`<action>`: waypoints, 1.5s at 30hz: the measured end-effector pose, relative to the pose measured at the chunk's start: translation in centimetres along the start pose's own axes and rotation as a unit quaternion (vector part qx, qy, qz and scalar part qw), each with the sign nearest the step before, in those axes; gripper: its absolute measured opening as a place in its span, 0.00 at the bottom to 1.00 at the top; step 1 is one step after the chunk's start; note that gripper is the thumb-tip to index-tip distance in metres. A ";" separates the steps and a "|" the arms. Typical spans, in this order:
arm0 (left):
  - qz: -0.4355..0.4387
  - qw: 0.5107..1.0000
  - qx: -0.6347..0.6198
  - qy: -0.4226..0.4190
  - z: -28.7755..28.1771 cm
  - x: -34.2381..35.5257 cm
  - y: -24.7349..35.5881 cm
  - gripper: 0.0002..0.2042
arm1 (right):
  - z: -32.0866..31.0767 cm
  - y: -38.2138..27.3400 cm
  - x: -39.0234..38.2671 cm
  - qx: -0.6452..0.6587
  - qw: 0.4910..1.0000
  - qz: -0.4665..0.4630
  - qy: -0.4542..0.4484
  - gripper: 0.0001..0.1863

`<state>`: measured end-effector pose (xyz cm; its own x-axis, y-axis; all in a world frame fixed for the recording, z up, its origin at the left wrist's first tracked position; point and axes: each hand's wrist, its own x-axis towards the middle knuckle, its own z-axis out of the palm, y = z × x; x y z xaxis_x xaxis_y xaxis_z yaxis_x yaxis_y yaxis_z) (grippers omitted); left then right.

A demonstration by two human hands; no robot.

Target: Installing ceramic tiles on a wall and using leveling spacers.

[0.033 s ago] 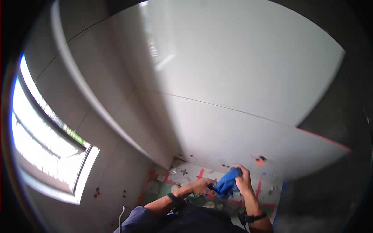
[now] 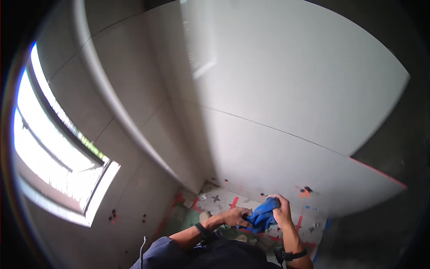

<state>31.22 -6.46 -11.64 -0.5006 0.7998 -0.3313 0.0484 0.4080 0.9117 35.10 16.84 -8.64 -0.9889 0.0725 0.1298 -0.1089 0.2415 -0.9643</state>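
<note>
A crumpled blue cloth (image 2: 262,216) hangs between my two hands in front of my body, above the floor. My left hand (image 2: 236,217) is closed on its left end. My right hand (image 2: 281,209) grips the upper right part, with the fingers bent over the top. Folds hide some fingertips. Each wrist wears a dark band, and the one on the right carries a small black device (image 2: 280,254).
A large pale tiled wall (image 2: 277,80) rises ahead, meeting a grey wall with a vertical pipe (image 2: 105,80) on the left. A bright window (image 2: 53,157) stands further left. The floor covering (image 2: 224,199) bears red tape, black cross-shaped pieces and round pale objects (image 2: 204,216).
The view has shifted slightly, so walls and window sit differently in the picture. Both hands keep hold of the blue cloth, whose folds have changed a little.
</note>
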 end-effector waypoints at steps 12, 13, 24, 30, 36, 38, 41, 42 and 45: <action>0.113 0.860 -0.492 0.079 -14.5 -14.5 -5.8 0.21 | 18.0 1.1 11.7 -0.086 0.972 0.117 -0.185 0.10; 0.159 0.852 -0.474 0.156 -16.2 -15.3 -4.9 0.23 | 19.3 0.2 12.5 -0.083 0.954 0.176 -0.226 0.12; 0.045 0.727 0.247 0.640 -35.1 -8.8 -5.2 0.20 | 24.7 2.5 9.6 -0.153 0.957 0.081 -0.232 0.21; 0.026 0.621 0.327 0.712 -39.0 -6.3 -5.0 0.20 | 21.5 6.3 4.5 -0.144 0.943 0.205 -0.220 0.20; -0.046 0.623 0.361 0.692 -39.5 -7.0 -4.4 0.19 | 20.4 7.2 4.2 -0.110 0.942 0.231 -0.219 0.19; -0.094 0.658 0.353 0.659 -39.5 -7.3 -4.2 0.17 | 20.6 6.4 5.0 -0.125 0.944 0.209 -0.223 0.18; -0.098 0.671 0.336 0.654 -39.2 -7.4 -3.6 0.16 | 20.9 6.5 5.2 -0.158 0.936 0.187 -0.251 0.18; -0.099 0.670 0.338 0.653 -39.2 -7.4 -3.5 0.16 | 20.7 6.8 5.1 -0.155 0.937 0.187 -0.252 0.18; -0.112 0.673 0.310 0.662 -39.3 -7.1 -4.0 0.15 | 20.2 8.0 4.5 -0.169 0.932 0.174 -0.271 0.18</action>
<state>0.58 -31.11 -3.40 -0.8667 -0.2378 0.4385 -0.0099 0.8870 0.4616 27.71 -0.46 -20.48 -0.8745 -0.2732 -0.4007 0.1759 0.5912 -0.7871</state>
